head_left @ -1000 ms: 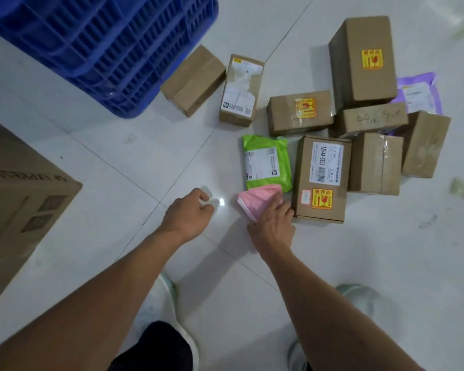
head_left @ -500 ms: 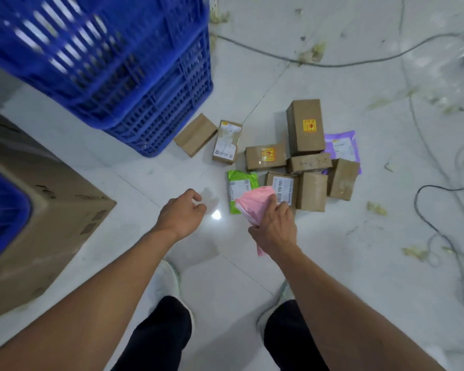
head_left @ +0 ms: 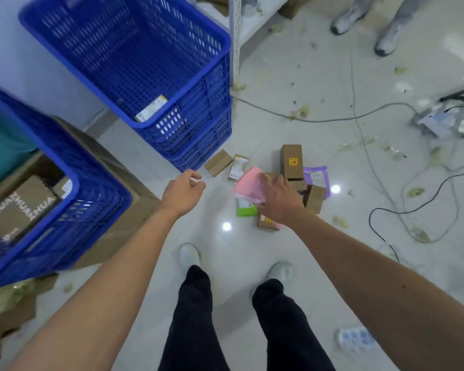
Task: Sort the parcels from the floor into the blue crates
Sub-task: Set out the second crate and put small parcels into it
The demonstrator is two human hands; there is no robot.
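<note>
My right hand (head_left: 279, 202) grips a pink soft parcel (head_left: 248, 186), held up above the pile on the floor. My left hand (head_left: 182, 191) hovers to its left, fingers loosely curled with nothing in them. Below lie several brown boxes, among them a tall box (head_left: 291, 160), with a green pouch (head_left: 245, 210) and a purple pouch (head_left: 316, 176) among them. A blue crate (head_left: 198, 57) stacked on another stands at the upper left and holds one small parcel (head_left: 152, 108). A second blue crate (head_left: 97, 199) at the left holds brown boxes.
The left crate rests on a large cardboard box (head_left: 129, 210). Cables (head_left: 386, 210) and scraps litter the floor at the right. Another person's feet (head_left: 386, 41) stand at the top right. A white shelf post (head_left: 235, 36) rises behind the far crate. My shoes (head_left: 189, 254) are below.
I have straightened up from a crouch; the view pulled back from the pile. My right hand lifted the pink parcel off the floor. Both crates came into view.
</note>
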